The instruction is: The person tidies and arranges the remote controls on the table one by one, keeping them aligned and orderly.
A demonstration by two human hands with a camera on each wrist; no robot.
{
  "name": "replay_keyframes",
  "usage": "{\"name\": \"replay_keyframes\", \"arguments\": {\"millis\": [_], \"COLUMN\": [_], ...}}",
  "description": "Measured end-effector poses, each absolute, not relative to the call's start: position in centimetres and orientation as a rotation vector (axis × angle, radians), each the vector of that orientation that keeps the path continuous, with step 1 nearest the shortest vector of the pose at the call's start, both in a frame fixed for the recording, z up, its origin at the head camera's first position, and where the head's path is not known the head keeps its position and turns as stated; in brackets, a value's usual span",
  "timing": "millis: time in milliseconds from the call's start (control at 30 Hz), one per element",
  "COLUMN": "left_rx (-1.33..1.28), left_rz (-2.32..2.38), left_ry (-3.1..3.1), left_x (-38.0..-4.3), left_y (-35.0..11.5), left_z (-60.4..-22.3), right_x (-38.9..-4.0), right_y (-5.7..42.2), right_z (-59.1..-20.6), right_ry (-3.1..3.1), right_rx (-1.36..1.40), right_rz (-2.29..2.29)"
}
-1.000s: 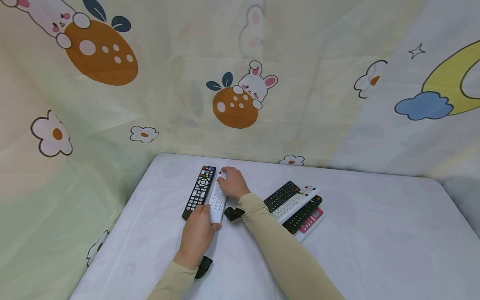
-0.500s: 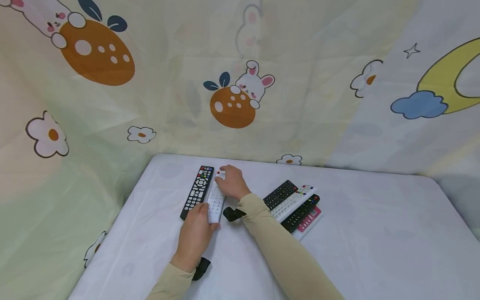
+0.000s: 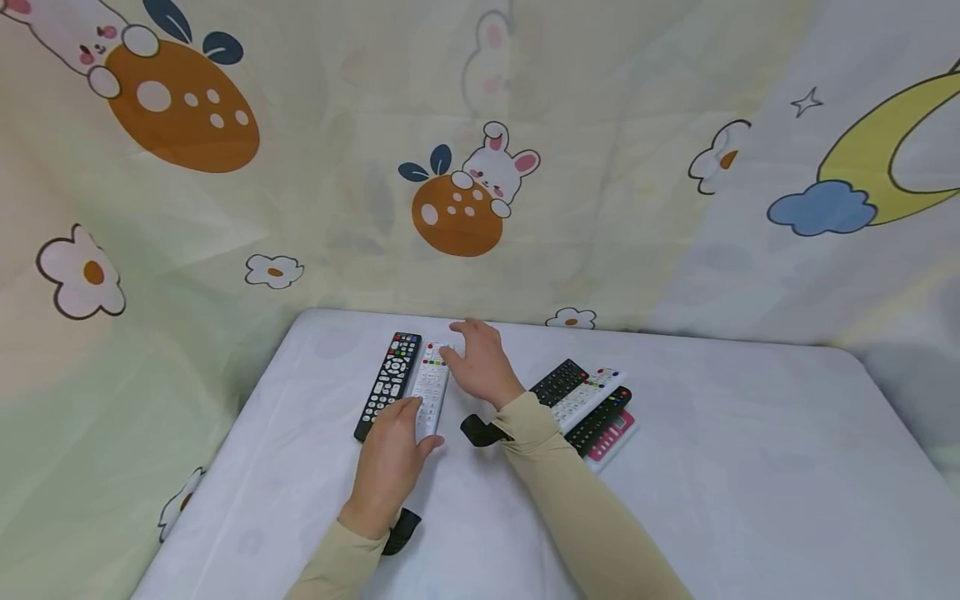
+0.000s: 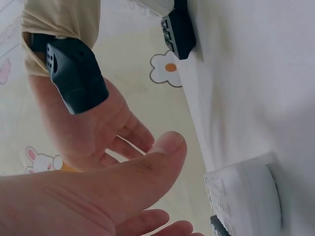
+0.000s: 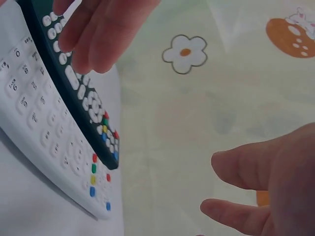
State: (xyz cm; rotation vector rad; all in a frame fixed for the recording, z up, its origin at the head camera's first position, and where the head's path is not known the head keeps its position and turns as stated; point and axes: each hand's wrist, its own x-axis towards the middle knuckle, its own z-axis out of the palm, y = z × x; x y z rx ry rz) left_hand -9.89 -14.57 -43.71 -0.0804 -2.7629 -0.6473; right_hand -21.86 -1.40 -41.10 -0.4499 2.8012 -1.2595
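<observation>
A white remote control with coloured buttons lies flat beside a black remote control, almost parallel to it. Over their near ends is my left hand, thumb spread from the fingers; in the left wrist view the thumb stands apart from the white remote. My right hand is off to the right of the white remote's far end, fingers and thumb spread. The right wrist view shows nothing between the right hand's thumb and fingers. Whether the left fingertips touch the black remote is unclear.
To the right, a fanned, overlapping group holds a black remote, a white remote, another black remote and a white one with a pink button panel. The right forearm partly covers it. Printed cloth hangs behind the white table.
My right hand has let go of the white remote's far end and moved right and up. My left hand's thumb has spread away from the white remote. Both remotes stay in place.
</observation>
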Motion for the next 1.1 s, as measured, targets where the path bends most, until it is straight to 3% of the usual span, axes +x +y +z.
{"name": "replay_keyframes", "arguments": {"millis": [1100], "left_rx": [-0.226], "left_rz": [-0.919], "left_ry": [-2.797], "left_x": [-12.1], "left_y": [-10.0], "left_z": [-41.9], "right_x": [-19.3], "right_y": [8.5], "right_z": [-40.4], "right_ry": [2.927], "right_rx": [-0.365], "right_rz": [-1.402]}}
